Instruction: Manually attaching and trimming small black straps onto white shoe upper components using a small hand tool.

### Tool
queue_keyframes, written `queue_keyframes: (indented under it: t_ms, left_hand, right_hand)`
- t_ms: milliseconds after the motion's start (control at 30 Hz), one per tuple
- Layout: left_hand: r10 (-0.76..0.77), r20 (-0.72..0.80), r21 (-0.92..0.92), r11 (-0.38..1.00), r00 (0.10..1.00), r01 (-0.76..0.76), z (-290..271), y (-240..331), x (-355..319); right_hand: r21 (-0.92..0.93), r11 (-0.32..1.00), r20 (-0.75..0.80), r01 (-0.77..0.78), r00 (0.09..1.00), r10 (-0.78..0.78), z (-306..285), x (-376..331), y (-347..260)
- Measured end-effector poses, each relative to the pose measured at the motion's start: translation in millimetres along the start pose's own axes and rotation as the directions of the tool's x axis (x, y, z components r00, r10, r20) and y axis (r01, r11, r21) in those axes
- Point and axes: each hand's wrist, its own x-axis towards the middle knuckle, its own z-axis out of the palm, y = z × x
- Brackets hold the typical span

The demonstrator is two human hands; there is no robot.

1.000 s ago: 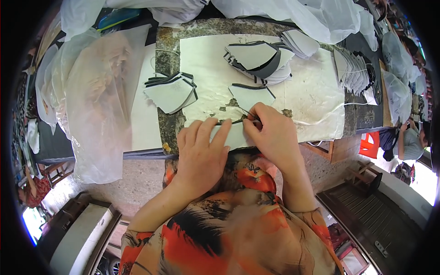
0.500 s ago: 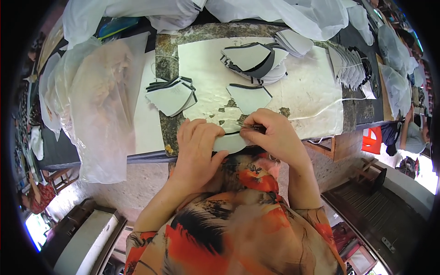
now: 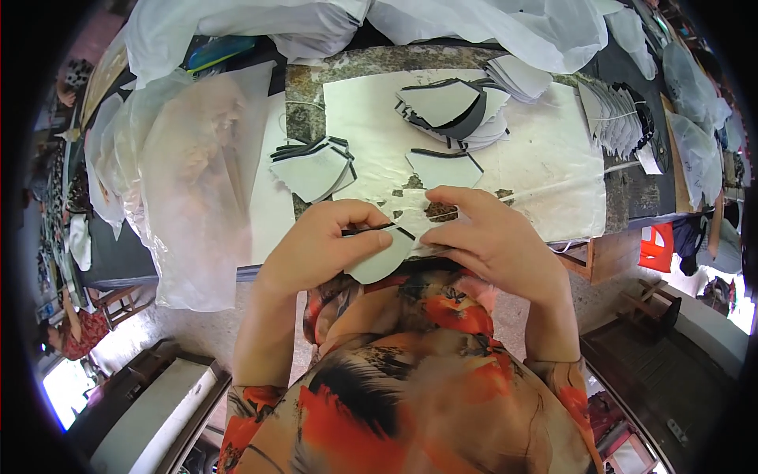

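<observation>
My left hand (image 3: 328, 241) pinches a pale, curved flat piece (image 3: 379, 259) with black edging, its thumb lying on top. The piece is held at the near edge of the table. Just to its right hovers my right hand (image 3: 493, 237), thumb and forefinger spread apart. A thin light line shows in that gap, too small to make out; the other fingers are partly hidden. Beyond my hands lies a single black-edged piece (image 3: 446, 169). A small stack of similar pieces (image 3: 313, 174) sits to the left, and a larger pile (image 3: 442, 103) sits farther back.
A worn white sheet (image 3: 545, 182) covers the mottled board (image 3: 305, 122). More pale pieces (image 3: 517, 77) lie at the back, and a tied bundle (image 3: 608, 122) sits at the right. Clear plastic bags (image 3: 197, 182) spread over the left side. A red stool (image 3: 655, 246) stands at right.
My left hand has turned and now pinches the piece, which is tilted more. My right hand has drawn off the piece, its thumb and forefinger parting. The whole view has shifted slightly.
</observation>
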Motion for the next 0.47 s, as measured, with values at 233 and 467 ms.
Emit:
queue_keyframes:
  t_ms: [233,467]
  left_hand:
    - [0.010,0.055,-0.163,0.987,0.998,-0.001,-2.3,-12.1,-4.9]
    - [0.003,0.000,-0.255,0.967,1.000,-0.003,12.4,-16.2,-3.3]
  right_hand:
    - [-0.107,0.956,0.094,-0.272,0.955,0.282,2.2,14.3,-13.9]
    - [0.201,0.952,0.070,-0.233,0.972,0.223,1.4,11.7,-4.2]
